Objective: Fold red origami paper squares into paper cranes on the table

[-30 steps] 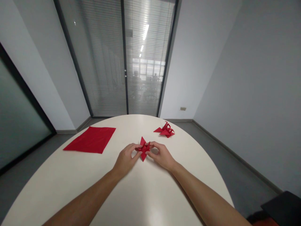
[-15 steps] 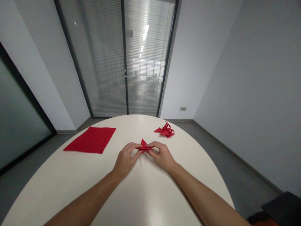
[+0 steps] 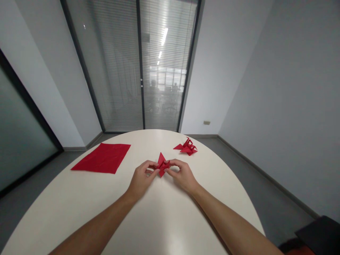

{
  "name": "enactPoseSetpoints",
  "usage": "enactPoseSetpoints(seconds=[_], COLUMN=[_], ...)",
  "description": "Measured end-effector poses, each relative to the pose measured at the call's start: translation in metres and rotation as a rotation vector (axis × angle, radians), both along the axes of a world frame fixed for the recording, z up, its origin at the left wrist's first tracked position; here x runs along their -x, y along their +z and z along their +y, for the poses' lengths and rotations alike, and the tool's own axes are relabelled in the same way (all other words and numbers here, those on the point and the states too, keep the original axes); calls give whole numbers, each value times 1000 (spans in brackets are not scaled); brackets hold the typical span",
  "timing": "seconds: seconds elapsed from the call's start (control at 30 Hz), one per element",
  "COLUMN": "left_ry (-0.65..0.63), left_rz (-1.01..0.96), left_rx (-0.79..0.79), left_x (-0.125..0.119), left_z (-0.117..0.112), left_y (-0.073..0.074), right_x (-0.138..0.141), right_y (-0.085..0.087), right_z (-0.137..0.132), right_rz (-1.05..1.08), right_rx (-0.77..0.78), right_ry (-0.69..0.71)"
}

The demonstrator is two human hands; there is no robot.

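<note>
Between my two hands is a small red folded-paper piece (image 3: 161, 164), with one point up and another down. My left hand (image 3: 142, 177) pinches its left side between thumb and fingers. On the opposite side, my right hand (image 3: 183, 174) grips the right part the same way. My fingertips cover the side edges, so the folds there are partly hidden. To the far right lie red origami cranes (image 3: 188, 148), overlapping in a small group. A flat stack or sheet of red paper (image 3: 103, 159) lies to the left of my hands.
All of this is on a round white table (image 3: 138, 226). Beyond its far edge stand glass panels with blinds (image 3: 119, 88). A dark object (image 3: 321, 233) shows at the lower right, beside the table.
The folded red paper has spread taller, its upper and lower points now showing more. My fingers have shifted slightly on its sides; the cranes and the flat red paper stay put.
</note>
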State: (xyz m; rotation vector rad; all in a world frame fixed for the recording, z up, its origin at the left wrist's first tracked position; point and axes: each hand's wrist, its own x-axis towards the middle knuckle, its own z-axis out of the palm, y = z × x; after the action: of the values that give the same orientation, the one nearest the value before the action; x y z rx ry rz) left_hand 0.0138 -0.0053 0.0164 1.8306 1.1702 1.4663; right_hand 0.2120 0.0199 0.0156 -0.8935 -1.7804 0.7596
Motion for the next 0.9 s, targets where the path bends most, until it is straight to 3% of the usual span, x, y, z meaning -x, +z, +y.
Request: enactPoseSetpoints(seconds=[0.43, 0.63, 0.9], left_ry=[-23, -65, 34], left_rz=[-28, -54, -67], left_rx=[65, 129, 127], left_x=[0, 0, -1], left_z=[0, 1, 0], left_y=[-1, -3, 4], right_x=[2, 1, 2], right_y=[3, 4, 0], right_z=[0, 1, 1], right_rz=[8, 5, 61], right_rx=[103, 120, 147], right_ry=[-59, -17, 44])
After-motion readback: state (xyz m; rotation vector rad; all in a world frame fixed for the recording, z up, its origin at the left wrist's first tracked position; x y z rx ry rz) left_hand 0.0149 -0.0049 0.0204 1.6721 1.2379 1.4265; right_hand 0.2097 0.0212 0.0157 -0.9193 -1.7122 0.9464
